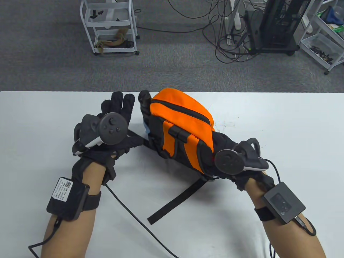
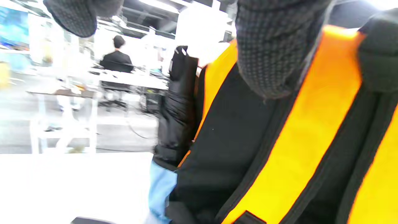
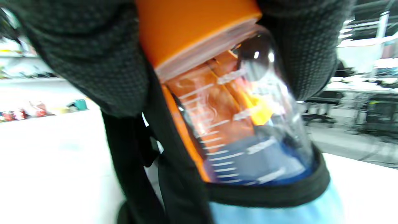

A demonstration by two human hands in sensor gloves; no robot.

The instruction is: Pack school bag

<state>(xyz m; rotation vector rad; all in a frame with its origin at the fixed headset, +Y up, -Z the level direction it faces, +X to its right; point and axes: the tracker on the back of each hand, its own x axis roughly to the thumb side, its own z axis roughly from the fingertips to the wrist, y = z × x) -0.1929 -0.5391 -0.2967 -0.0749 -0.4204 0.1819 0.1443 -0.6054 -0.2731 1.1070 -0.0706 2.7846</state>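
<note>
Ref. landmark: orange/black school bag (image 1: pixel 182 126).

1. Bag pos.: on the white table (image 1: pixel 282 129), approx. centre, near the far edge. It stands tilted, top leaning toward the far-left. Zip along the upper orange panel appears shut. Black shoulder straps w/ orange padding face the person. One loose black webbing strap (image 1: pixel 174 203) runs from the bag's base toward the near side and lies flat on the table.

2. Right hand (image 1: pixel 231 158): pressed against the bag's right/near side. In the right wrist view the gloved fingers (image 3: pixel 93 62) wrap a clear water bottle (image 3: pixel 242 124) w/ orange cap (image 3: pixel 186 28) and printed scale marks. Bottle base sits inside a black-rimmed, light-blue side pocket (image 3: pixel 273 205) of the bag; bottle body is touching the bag wall. Grip: closed around the bottle's upper part.

3. Left hand (image 1: pixel 107 129): left of the bag, fingers spread and extended, holding nothing. Table view shows one gloved fingertip (image 1: pixel 144 97) at the bag's far-left corner, touching the fabric. Left wrist view confirms fingers (image 2: pixel 273 49) resting vs. the strap side of the bag; palm is apart from it.

4. Other: glove cable (image 1: pixel 139 223) trails across the table, near-left of the bag. Beyond the bag, off-table: white wire cart (image 1: pixel 110 27) on grey carpet; black equipment stand (image 1: pixel 274 27) w/ tangled cables, far-right.
</note>
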